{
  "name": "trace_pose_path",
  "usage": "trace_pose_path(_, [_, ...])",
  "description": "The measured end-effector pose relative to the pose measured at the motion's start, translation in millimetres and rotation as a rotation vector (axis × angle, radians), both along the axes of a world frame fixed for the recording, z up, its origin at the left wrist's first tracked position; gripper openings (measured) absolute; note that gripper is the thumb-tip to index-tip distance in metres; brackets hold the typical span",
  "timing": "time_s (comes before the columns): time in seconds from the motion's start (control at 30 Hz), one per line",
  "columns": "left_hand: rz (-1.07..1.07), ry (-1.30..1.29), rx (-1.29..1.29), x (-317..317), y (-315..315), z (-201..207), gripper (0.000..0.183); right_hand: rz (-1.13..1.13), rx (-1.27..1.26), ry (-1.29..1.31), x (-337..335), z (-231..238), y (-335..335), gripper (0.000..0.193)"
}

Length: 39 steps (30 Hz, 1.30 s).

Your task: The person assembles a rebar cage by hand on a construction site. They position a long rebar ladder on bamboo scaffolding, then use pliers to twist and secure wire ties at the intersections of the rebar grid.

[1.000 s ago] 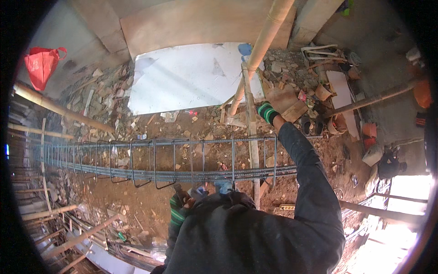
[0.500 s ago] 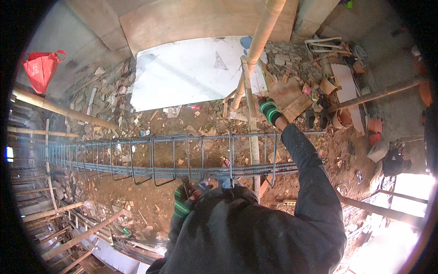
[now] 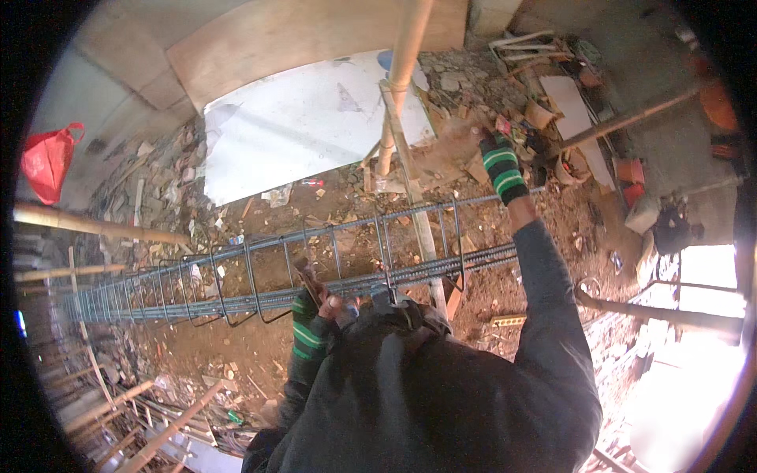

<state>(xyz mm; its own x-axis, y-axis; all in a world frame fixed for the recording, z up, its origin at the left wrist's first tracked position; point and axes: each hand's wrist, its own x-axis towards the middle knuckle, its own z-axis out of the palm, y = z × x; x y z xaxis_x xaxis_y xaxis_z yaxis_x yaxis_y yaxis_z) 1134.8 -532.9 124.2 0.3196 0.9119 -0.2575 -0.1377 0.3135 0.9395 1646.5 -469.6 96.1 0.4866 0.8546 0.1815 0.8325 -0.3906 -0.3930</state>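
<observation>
A long steel rebar cage point(image 3: 371, 284) with square stirrups runs across in front of me. My left hand point(image 3: 315, 315), in a green-and-black striped glove with bare fingertips, is closed at the near side of the cage. From it a narrow, rusty-brown hand tool point(image 3: 307, 276) sticks up, its exact kind unclear, overlapping the near bars. My right hand point(image 3: 500, 162), in a matching glove, reaches out beyond the far bar at the cage's right end. A fingertip there is extended, the other fingers are partly hidden, and no held thing shows.
A bamboo pole point(image 3: 404, 67) and a wooden batten point(image 3: 418, 205) stand close to the cage. Behind lies a white sheet point(image 3: 292, 126) among rubble. A red bag point(image 3: 49, 162) hangs far left. More bamboo poles point(image 3: 102, 221) cross at the left; a yellow spirit level-like bar point(image 3: 509, 321) lies right.
My right hand has moved right and farther out, away from the batten. My left hand and its tool have risen over the near bars. The whole view has tilted and shifted.
</observation>
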Motion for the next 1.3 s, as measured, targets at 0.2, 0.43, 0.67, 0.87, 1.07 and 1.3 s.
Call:
trace_pose_path(0.2, [-0.113,-0.328,-0.146,68,31,37,0.033,0.379,0.388,0.346,-143,122,-136,0.039])
trace_pose_path(0.43, [-0.412,-0.702,-0.432,128,-3,31,0.034,0.066,0.493,0.594,-301,152,-195,0.056])
trace_pose_path(0.67, [-0.873,-0.806,-0.521,125,-55,-6,0.047,-0.215,0.510,0.788,-346,118,-259,0.056])
trace_pose_path(0.87, [-1.360,-0.311,0.225,98,-78,-62,0.065,-0.436,0.585,0.783,-391,83,-320,0.043])
trace_pose_path(1.07, [-1.090,-0.066,0.368,47,-66,-30,0.040,-0.770,-0.063,0.152,-420,31,-400,0.033])
trace_pose_path(1.3, [-0.857,0.005,1.044,114,-19,25,0.038,-0.803,-0.162,0.125,-416,-35,-420,0.023])
